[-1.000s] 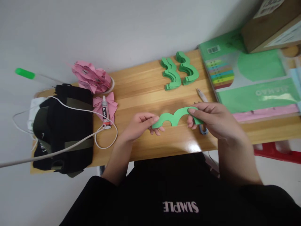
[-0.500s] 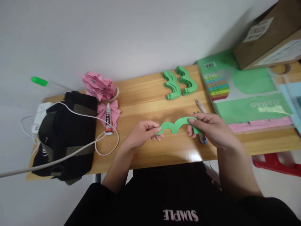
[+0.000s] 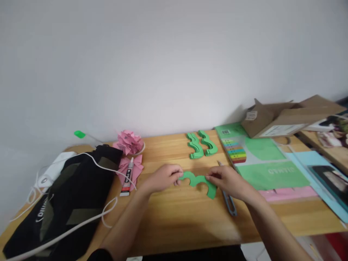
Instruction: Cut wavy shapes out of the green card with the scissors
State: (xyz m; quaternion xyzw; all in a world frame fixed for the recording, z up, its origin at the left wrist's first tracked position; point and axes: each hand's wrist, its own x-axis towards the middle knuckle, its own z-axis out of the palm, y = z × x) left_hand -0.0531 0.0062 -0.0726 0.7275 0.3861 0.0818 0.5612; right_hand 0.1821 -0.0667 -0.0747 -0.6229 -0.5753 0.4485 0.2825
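A wavy green paper cutout (image 3: pixel 193 179) spans between my two hands over the table. My left hand (image 3: pixel 166 177) is closed, thumb and fingers pinching the cutout's left end. With its thumb and fingers closed on the upper edge, my right hand (image 3: pixel 227 181) holds the other side, and the curved right end hangs free below. Partly under my right hand lies a slim blue-grey tool (image 3: pixel 230 203) with a pointed far end. Two stacks of similar wavy green cutouts, the left stack (image 3: pixel 195 145) and the right stack (image 3: pixel 208 143), rest beyond my hands near the wall.
Left of my hands are a B-7000 glue tube (image 3: pixel 127 180), a pink folded-paper flower (image 3: pixel 128 142) and a black bag (image 3: pixel 81 192) crossed by a white cable (image 3: pixel 65 232). To the right lie green paper packs (image 3: pixel 272 174), an open cardboard box (image 3: pixel 282 117) and light blue sheets (image 3: pixel 304 159).
My view has tilted up, showing more wall and the right side. The cutout's right end now hangs lower, and my right hand grips it nearer its middle.
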